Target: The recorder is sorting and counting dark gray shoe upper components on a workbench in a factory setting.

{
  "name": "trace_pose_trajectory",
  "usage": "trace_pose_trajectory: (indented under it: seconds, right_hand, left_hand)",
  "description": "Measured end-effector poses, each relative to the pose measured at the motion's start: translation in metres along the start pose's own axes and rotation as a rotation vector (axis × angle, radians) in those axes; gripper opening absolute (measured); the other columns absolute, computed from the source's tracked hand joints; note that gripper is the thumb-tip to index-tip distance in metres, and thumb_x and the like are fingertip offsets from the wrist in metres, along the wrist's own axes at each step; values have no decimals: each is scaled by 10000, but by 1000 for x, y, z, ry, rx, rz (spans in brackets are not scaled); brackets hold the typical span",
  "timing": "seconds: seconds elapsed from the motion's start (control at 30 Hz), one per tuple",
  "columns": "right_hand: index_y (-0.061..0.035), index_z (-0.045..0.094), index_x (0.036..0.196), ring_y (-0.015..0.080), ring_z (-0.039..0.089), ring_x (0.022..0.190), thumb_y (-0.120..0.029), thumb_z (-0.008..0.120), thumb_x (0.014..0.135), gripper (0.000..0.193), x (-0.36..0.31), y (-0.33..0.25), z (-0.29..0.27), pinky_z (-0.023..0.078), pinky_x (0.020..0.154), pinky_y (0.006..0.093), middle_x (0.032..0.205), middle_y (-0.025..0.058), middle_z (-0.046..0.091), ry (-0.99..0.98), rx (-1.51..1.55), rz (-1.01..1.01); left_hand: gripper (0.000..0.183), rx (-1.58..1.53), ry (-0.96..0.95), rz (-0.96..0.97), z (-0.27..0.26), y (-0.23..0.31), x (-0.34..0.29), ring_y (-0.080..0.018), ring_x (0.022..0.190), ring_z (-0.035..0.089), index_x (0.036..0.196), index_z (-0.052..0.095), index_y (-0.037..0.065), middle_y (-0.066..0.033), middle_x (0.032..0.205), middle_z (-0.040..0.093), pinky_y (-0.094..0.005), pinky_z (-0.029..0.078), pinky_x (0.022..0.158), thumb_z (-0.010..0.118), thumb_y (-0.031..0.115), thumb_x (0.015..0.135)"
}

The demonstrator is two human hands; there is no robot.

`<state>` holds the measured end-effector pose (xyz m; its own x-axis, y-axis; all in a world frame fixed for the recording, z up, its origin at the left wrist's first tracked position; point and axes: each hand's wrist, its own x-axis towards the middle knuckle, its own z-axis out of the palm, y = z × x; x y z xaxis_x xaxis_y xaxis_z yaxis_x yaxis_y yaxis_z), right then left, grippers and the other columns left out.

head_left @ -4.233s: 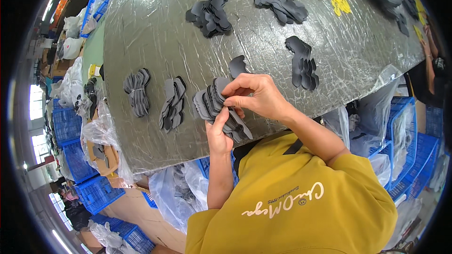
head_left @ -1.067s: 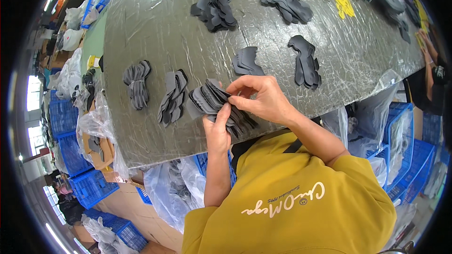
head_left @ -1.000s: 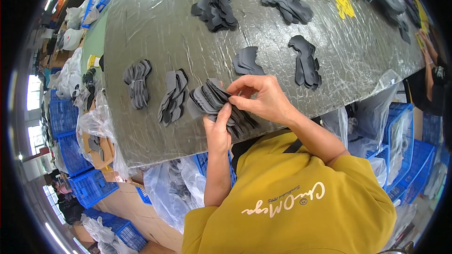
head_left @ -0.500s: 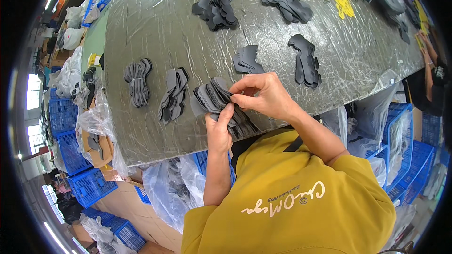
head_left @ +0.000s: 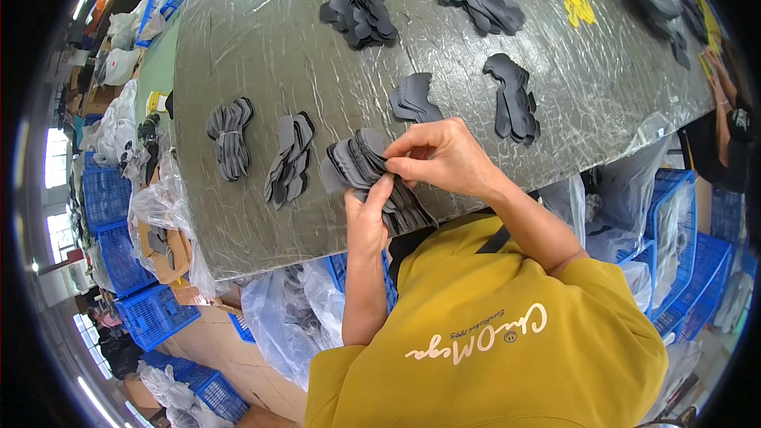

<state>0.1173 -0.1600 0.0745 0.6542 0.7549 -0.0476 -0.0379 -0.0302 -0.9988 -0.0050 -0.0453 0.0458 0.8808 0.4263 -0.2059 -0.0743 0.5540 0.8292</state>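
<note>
A fanned stack of dark grey cut pieces (head_left: 349,160) is gripped in my left hand (head_left: 368,218), its thumb lying along the near side. My right hand (head_left: 444,160) pinches the stack's right edge between thumb and forefinger; whether one piece or several is between them is too small to tell. Left of the stack lie a loose pile of grey pieces (head_left: 290,160) and a bundle of grey pieces (head_left: 230,139) tied round its middle. Just beyond my right hand is a small pile of smooth dark pieces (head_left: 415,98).
More dark piles (head_left: 361,13) lie farther back on the film-covered table (head_left: 261,40), with yellow pieces (head_left: 574,0) at the far right. Blue crates (head_left: 157,317) and plastic bags (head_left: 289,317) crowd the floor around it. Another person's arm (head_left: 721,103) reaches in at the right edge.
Both hands stay at the stack with almost the same grip. The whole view has shifted very slightly; the piles lie where they were.
</note>
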Motion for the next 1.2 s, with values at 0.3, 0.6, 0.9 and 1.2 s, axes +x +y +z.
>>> trace_pose_trajectory:
  seconds: [0.3, 0.6, 0.9, 1.2]
  right_hand:
    - [6, 635, 806, 112, 635, 609, -60, 698, 720, 126, -2, 5, 7, 508, 571, 246, 708, 61, 649, 65, -341, -197]
    - [-7, 594, 827, 95, 610, 634, -60, 674, 773, 111, -12, 16, -9, 495, 604, 249, 711, 24, 620, 188, -146, -198]
    - [-33, 628, 1039, 122, 619, 733, -114, 697, 814, 249, -18, 36, -166, 496, 669, 269, 854, 37, 670, 512, -139, 44]
    - [-7, 607, 1144, 117, 624, 873, -92, 675, 843, 320, -14, 16, -43, 504, 802, 275, 968, 80, 658, 109, -38, -129]
  left_hand:
    - [333, 227, -26, 28, -3, -5, -3, -142, 1017, 564, 1188, 526, -23, -53, 1119, 588, -301, 448, 911, 628, 79, 888]
    - [389, -80, 94, 23, 5, -1, 9, -226, 1054, 593, 1262, 492, -36, -129, 1194, 591, -346, 466, 935, 516, 10, 876]
    - [386, -83, -20, -131, 0, -1, 18, -361, 1005, 631, 1247, 484, -62, -227, 1095, 625, -418, 533, 867, 540, 81, 893]
    - [360, 0, -70, -127, 19, -6, 9, -326, 976, 644, 1226, 510, -47, -178, 1037, 654, -436, 519, 874, 572, 46, 884]
